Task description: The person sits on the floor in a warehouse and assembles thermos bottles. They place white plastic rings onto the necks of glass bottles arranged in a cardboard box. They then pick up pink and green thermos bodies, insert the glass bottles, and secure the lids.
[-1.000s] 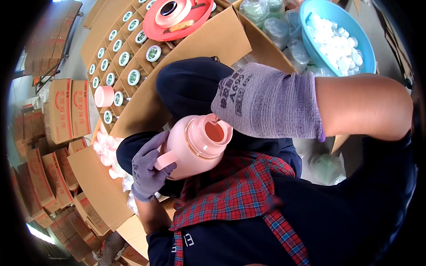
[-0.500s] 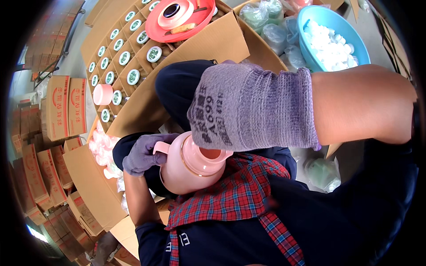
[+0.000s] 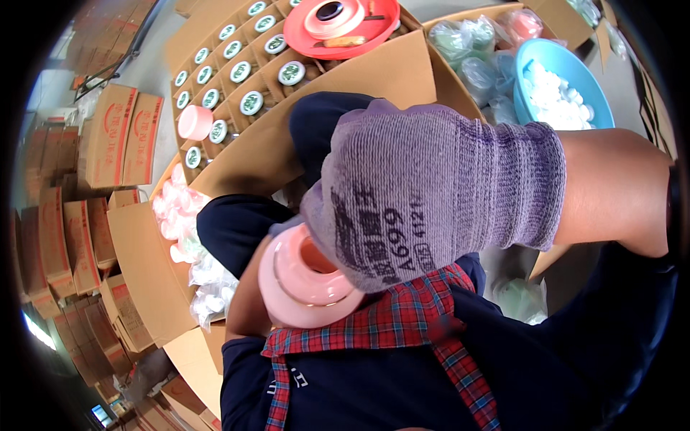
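Note:
A pink thermos jug (image 3: 305, 291) with a round top opening is tilted in front of my chest, above my lap. My left hand (image 3: 286, 224), in a grey-purple glove, holds the jug from its far side; only a sliver of that glove shows, and the handle is hidden. My right hand (image 3: 424, 194), in a matching glove, is curled over the right side of the jug's opening. The back of this hand faces up and hides its fingers and whatever they hold.
Ahead stands a divided carton (image 3: 338, 108) of bottles with round green-patterned tops. A red basin (image 3: 302, 47) and a pink cup (image 3: 195, 123) rest on it. A blue basin (image 3: 607, 104) of white pieces stands at right. Pink parts (image 3: 172, 205) fill a box at left.
The jug has turned, so its handle and spout no longer show. My left hand has slipped mostly out of sight behind it. My right hand has moved slightly right and nearer my body.

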Demonstrator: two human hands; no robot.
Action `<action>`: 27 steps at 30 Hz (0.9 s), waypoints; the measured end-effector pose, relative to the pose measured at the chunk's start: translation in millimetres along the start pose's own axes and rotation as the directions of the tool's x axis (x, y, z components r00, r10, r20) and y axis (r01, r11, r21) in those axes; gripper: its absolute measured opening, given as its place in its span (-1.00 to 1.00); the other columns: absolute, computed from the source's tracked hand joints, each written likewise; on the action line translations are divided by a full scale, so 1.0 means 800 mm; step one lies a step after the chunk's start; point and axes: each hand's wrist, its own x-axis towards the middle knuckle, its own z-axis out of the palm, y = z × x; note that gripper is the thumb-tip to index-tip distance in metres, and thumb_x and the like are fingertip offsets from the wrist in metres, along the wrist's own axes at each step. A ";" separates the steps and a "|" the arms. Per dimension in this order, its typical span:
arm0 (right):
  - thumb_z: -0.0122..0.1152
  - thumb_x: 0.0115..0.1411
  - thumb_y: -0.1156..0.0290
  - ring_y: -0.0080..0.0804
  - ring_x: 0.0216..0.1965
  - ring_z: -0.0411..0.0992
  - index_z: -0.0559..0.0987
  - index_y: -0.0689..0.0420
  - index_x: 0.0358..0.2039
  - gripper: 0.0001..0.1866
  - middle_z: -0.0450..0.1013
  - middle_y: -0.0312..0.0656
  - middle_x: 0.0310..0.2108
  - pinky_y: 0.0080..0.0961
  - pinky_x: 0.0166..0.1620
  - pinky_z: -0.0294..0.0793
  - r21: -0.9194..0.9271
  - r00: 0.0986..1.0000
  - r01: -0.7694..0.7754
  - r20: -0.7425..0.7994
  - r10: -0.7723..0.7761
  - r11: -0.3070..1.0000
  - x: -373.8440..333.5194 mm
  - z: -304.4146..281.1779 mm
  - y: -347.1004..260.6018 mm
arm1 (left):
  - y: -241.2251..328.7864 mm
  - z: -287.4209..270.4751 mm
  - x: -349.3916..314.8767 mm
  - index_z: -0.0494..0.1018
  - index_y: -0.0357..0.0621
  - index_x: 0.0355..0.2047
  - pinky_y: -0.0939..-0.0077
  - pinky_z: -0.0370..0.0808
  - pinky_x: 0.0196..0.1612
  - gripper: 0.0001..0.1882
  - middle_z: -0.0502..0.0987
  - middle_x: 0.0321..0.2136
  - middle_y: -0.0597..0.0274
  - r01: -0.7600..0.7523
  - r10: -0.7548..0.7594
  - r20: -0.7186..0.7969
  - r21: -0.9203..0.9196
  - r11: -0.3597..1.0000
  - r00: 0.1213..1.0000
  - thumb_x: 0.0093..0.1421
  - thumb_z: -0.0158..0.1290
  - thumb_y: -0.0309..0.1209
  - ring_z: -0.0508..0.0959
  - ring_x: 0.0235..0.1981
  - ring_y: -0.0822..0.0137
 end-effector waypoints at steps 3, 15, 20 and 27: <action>0.20 0.00 0.41 -0.27 -0.38 0.50 0.58 0.13 -0.30 -0.79 0.48 -0.19 -0.44 -0.39 -0.35 0.48 0.094 1.000 -0.011 -0.012 0.012 0.996 0.001 0.000 0.001 | 0.004 0.016 0.009 0.44 -0.44 -0.05 0.59 0.49 -0.24 -0.42 0.61 -0.27 0.19 -0.001 0.003 -0.024 0.090 0.996 1.000 -0.01 0.30 -0.30 0.56 -0.29 0.45; 0.21 -0.01 0.39 -0.27 -0.38 0.49 0.58 0.13 -0.24 -0.73 0.47 -0.21 -0.44 -0.39 -0.34 0.48 0.366 0.994 -0.091 -0.021 0.106 0.926 -0.038 -0.019 -0.002 | 0.022 0.032 0.011 0.46 -0.38 -0.14 0.54 0.50 -0.24 -0.54 0.61 -0.30 0.17 0.001 0.013 -0.054 0.242 0.970 0.998 -0.01 0.28 -0.34 0.57 -0.31 0.38; 0.22 -0.01 0.39 -0.27 -0.38 0.48 0.58 0.13 -0.22 -0.71 0.46 -0.22 -0.44 -0.39 -0.34 0.48 0.395 1.000 -0.020 0.010 0.017 0.918 -0.007 0.002 -0.019 | 0.027 0.036 0.018 0.47 -0.35 -0.18 0.52 0.50 -0.24 -0.58 0.61 -0.31 0.16 -0.001 0.018 -0.057 0.282 0.959 0.998 0.00 0.27 -0.36 0.57 -0.31 0.35; 0.22 -0.02 0.38 -0.28 -0.38 0.48 0.58 0.13 -0.19 -0.68 0.46 -0.23 -0.43 -0.39 -0.34 0.47 0.406 0.999 0.016 0.027 -0.029 0.914 0.015 0.019 -0.025 | 0.037 0.036 0.006 0.49 -0.32 -0.24 0.48 0.50 -0.23 -0.65 0.61 -0.32 0.15 -0.015 0.039 -0.068 0.327 0.945 0.997 0.00 0.26 -0.38 0.58 -0.32 0.31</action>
